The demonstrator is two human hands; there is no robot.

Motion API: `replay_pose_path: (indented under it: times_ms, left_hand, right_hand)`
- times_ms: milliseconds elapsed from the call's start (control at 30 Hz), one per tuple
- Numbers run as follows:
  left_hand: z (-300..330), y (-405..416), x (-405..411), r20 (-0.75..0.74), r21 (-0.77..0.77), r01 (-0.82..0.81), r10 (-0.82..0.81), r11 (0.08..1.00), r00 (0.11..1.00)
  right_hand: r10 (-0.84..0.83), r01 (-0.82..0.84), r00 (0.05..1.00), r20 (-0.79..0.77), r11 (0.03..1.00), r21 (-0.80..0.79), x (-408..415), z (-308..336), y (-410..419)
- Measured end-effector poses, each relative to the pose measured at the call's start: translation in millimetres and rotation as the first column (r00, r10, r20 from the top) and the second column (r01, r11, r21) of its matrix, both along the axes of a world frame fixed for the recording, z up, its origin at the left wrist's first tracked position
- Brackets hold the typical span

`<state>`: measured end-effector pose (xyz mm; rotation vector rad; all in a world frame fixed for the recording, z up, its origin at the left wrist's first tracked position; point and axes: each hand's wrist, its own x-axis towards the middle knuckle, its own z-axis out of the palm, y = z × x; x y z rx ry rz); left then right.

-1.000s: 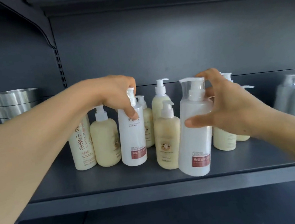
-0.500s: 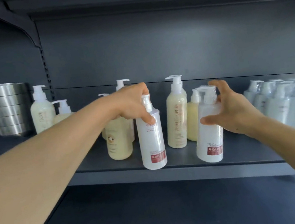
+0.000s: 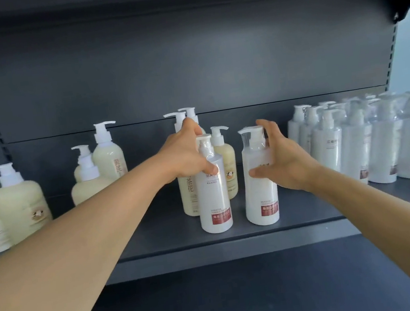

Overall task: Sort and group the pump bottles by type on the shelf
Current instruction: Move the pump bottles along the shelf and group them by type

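**Two white pump bottles gripped at the shelf's front edge**

Two white pump bottles with red labels are seen upright near the front edge of the dark shelf, one in each hand. The left bottle is held at its shoulder by the left hand, the fingers curled and pinching just below the pump. The right bottle is cupped from the side by the right hand, its fingers spread around the neck and upper body; whether it is firmly clasped cannot be told.

Both bottles appear full and are judged fairly heavy, with stiff plastic walls and a glossy shrink film that may prove slippery. A hold on the shoulder or the body is thought safer than one on the pump head, which could turn or depress.

A group of matching white bottles stands well to the right, the likely destination. Cream-coloured bottles stand just behind the left hand, close enough to be knocked on lifting. More cream bottles are gathered at the far left. Open shelf lies between the held pair and the white group.
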<state>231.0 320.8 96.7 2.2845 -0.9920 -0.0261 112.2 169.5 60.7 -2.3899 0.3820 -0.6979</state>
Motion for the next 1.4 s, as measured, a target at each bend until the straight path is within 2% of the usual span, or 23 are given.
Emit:
replay_pose_path:
  times_ms: [200, 400, 567, 733, 1133, 1400]
  left_hand:
    - [-36, 9, 3, -0.054, -0.189, 0.012, -0.022, 0.982, 0.998]
    - [-104, 9, -9, -0.149, -0.212, -0.001, -0.032, 0.977, 0.988]
    - [-120, -2, -6, -0.133, -0.227, -0.049, 0.019, 0.973, 0.991]
    - [-121, -19, -12, -0.116, -0.223, -0.023, -0.004, 0.974, 0.993]
    - [-119, -130, -85, -0.105, -0.255, 0.132, -0.163, 0.958, 0.981]
    - [-122, -226, -142, -0.136, -0.263, 0.101, -0.14, 0.96, 0.981]
  right_hand:
    - [-0.036, 0.031, 0.999, 0.039, 0.994, 0.109, 2, -19, -5]
    - [-0.133, 0.154, 0.983, -0.124, 0.97, 0.186, -5, -67, 4]
    - [-0.164, 0.176, 0.984, -0.074, 0.965, 0.195, -1, -79, 8]
    - [-0.24, 0.242, 0.97, -0.037, 0.952, 0.186, -13, -80, 1]
    - [-0.428, 0.408, 0.902, 0.056, 0.888, 0.213, -104, -79, -90]
    - [-0.419, 0.406, 0.907, 0.043, 0.896, 0.178, -155, -78, -187]
